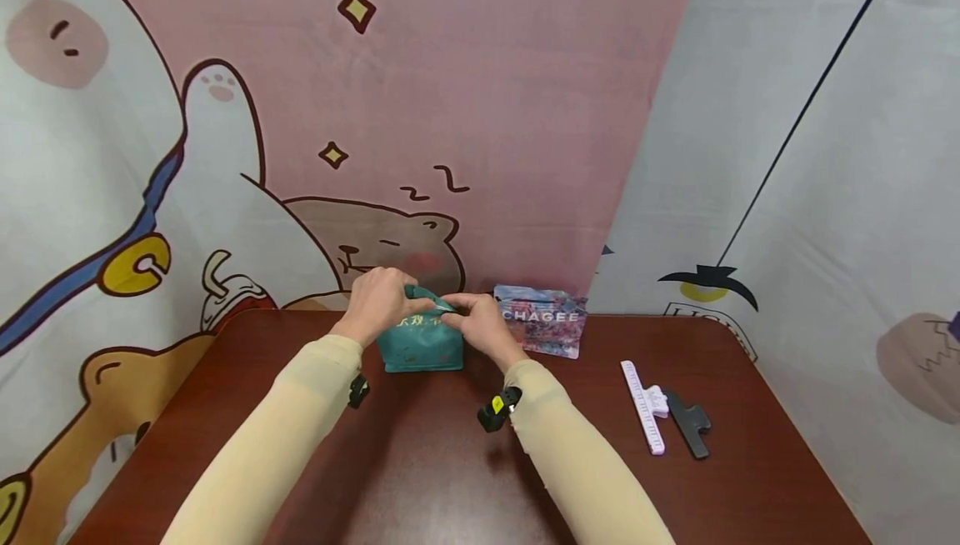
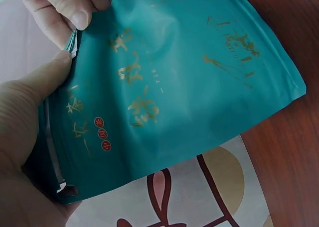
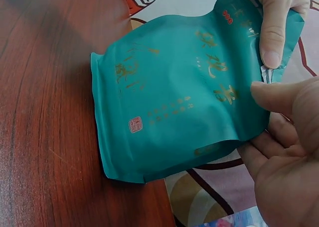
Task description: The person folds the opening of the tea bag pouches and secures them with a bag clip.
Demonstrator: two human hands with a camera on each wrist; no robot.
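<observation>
A teal pouch (image 1: 422,348) with gold lettering stands on the table close to the back edge. Its top edge is folded over, and a small pale strip shows at the fold between the two hands. My left hand (image 1: 378,302) grips the top on the left side, thumb along the front. On the right side, my right hand (image 1: 486,327) pinches the same top edge between thumb and fingers. In the right wrist view, the right thumb (image 3: 274,93) presses the front beside the left thumb (image 3: 273,48); the pouch's front (image 3: 164,97) bulges below them.
A pink and blue pouch marked CHAGEE (image 1: 543,322) leans at the back, just right of my right hand. Farther right on the brown table (image 1: 420,462) lie a white clip with a long ruled bar (image 1: 642,407) and a dark grey clip (image 1: 686,423). A printed cloth (image 1: 525,112) hangs behind.
</observation>
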